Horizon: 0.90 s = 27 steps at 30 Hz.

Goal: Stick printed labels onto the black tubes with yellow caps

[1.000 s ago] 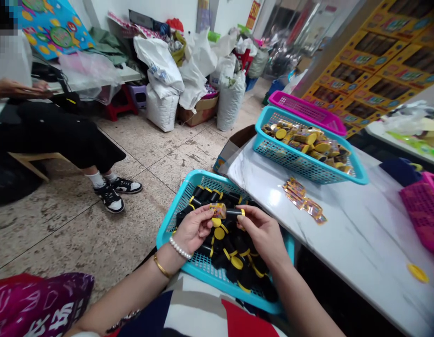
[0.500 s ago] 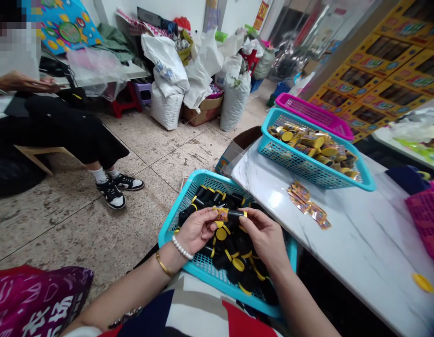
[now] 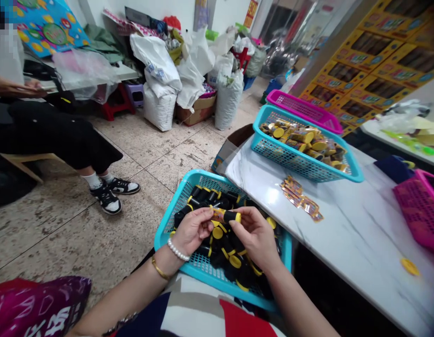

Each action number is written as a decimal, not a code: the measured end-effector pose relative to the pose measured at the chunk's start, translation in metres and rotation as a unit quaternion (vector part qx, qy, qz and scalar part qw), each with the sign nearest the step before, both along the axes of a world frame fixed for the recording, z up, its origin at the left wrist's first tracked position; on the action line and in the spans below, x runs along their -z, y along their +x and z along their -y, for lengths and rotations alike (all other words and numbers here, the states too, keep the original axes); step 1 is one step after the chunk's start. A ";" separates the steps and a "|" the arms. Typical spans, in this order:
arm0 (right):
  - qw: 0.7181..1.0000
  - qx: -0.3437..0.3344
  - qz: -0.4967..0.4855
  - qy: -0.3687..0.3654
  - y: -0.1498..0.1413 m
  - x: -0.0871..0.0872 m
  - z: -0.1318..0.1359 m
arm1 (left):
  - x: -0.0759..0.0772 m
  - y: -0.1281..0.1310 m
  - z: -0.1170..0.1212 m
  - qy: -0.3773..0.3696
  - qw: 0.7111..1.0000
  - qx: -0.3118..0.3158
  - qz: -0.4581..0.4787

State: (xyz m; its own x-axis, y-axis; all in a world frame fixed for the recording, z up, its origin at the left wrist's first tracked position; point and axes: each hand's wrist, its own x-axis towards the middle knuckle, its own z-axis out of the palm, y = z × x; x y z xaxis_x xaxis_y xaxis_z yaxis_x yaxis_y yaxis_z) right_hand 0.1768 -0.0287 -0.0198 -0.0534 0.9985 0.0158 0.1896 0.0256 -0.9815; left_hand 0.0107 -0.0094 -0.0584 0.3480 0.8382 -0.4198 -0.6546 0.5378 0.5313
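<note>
My left hand (image 3: 193,230) and my right hand (image 3: 256,236) pinch the two ends of a small black tube with a yellow cap (image 3: 229,216). An orange printed label wraps the tube's left end, under my left fingers. Both hands hover over a turquoise basket (image 3: 174,220) on my lap, which holds several black tubes with yellow caps (image 3: 234,267). A pearl bracelet and a gold bangle ring my left wrist.
A white marble table (image 3: 343,224) at right carries loose orange labels (image 3: 301,199), a second turquoise basket (image 3: 301,164) of labelled tubes, pink baskets (image 3: 303,110) and a yellow cap (image 3: 409,266). Another person sits at left, feet (image 3: 111,194) on the floor. Bags (image 3: 188,79) crowd the back wall.
The label has been pressed further round the tube between my fingers. The hands stay over the basket; the view shifted slightly.
</note>
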 end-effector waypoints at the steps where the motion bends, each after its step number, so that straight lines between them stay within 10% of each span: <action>1: 1.000 0.005 0.016 0.013 0.000 0.000 0.002 | -0.001 0.000 0.001 -0.001 1.000 -0.003 -0.014; 27: 0.929 -0.117 0.250 0.245 0.016 -0.020 0.027 | 0.002 0.003 0.013 0.183 0.962 0.158 -0.128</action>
State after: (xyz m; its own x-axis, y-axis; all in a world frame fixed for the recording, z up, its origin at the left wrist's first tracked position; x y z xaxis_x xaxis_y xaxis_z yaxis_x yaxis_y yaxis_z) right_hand 0.1925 -0.0553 -0.0001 -0.3910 0.8379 0.3809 0.5524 0.5446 -0.6311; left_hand 0.0133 -0.0226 -0.0608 0.5341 0.8156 -0.2226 -0.3124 0.4351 0.8445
